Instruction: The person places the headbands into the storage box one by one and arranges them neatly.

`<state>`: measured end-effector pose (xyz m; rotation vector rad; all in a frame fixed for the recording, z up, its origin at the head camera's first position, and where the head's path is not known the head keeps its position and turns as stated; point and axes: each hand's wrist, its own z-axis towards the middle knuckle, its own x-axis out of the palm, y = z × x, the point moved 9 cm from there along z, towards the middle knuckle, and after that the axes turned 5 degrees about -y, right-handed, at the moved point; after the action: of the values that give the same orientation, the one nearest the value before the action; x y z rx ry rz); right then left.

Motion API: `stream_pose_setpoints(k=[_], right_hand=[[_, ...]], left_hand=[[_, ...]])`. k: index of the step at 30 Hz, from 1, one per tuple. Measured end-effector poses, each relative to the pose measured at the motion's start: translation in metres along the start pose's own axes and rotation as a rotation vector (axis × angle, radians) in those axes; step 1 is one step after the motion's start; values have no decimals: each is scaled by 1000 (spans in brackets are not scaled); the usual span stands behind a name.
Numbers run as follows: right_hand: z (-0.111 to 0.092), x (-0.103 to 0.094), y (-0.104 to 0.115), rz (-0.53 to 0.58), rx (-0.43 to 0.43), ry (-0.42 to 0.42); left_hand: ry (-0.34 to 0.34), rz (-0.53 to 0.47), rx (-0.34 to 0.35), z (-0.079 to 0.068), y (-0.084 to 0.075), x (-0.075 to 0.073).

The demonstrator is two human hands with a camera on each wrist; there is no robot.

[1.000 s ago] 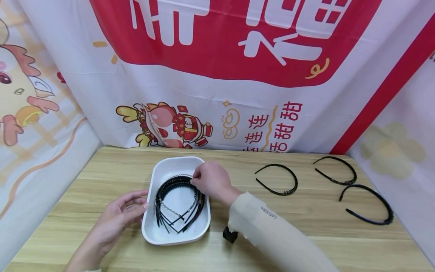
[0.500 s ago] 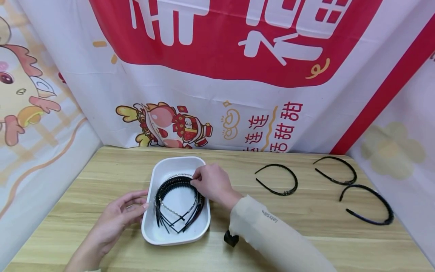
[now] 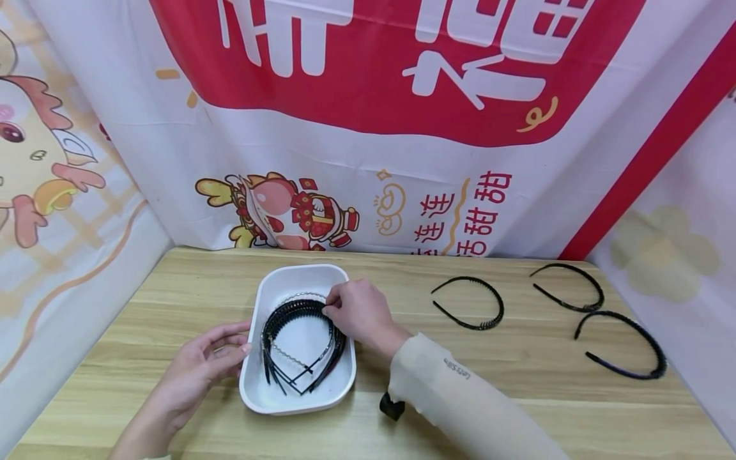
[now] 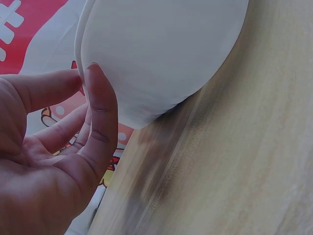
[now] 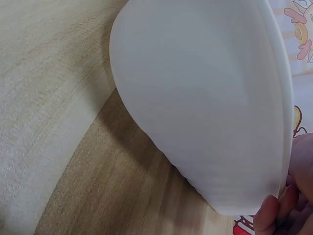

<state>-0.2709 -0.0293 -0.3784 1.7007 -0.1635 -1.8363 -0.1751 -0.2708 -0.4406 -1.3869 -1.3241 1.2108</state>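
Observation:
A white tub (image 3: pixel 253 396) stands on the table with several black headbands (image 3: pixel 290 313) nested inside, along with a thin beaded, silvery one. My right hand (image 3: pixel 363 313) reaches over the tub's right rim, thumb and fingertips pinching a black headband at the upper right of the bunch. In the right wrist view the tub's outer wall (image 5: pixel 195 98) hides what those fingers hold. My left hand (image 3: pixel 201 361) rests its fingertips against the tub's left side. The left wrist view shows the left hand (image 4: pixel 63 132) with its fingertips at the rim and outer wall.
To the right on the wooden table (image 3: pixel 460 396) lie three separate black headbands: one nearer the middle (image 3: pixel 499 310), one at the back right (image 3: pixel 598 294) and one at the far right (image 3: pixel 658 354). A printed cloth (image 3: pixel 368 166) hangs behind the table.
My right hand has shifted very slightly down while pinching at the headbands, and its sleeve a little right. The left hand, tub and loose headbands stay put.

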Motion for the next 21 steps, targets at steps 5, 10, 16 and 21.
stream_pose_setpoints(k=[5, 10, 16, 21], right_hand=[[0, 1, -1, 20, 14, 9], [0, 2, -4, 51, 28, 11], [1, 2, -5, 101, 34, 5], [0, 3, -5, 152, 25, -2]], left_hand=[[-2, 7, -5, 0, 0, 0], [6, 29, -5, 0, 0, 1], [6, 26, -6, 1, 1, 0], [3, 16, -9, 2, 2, -1]])
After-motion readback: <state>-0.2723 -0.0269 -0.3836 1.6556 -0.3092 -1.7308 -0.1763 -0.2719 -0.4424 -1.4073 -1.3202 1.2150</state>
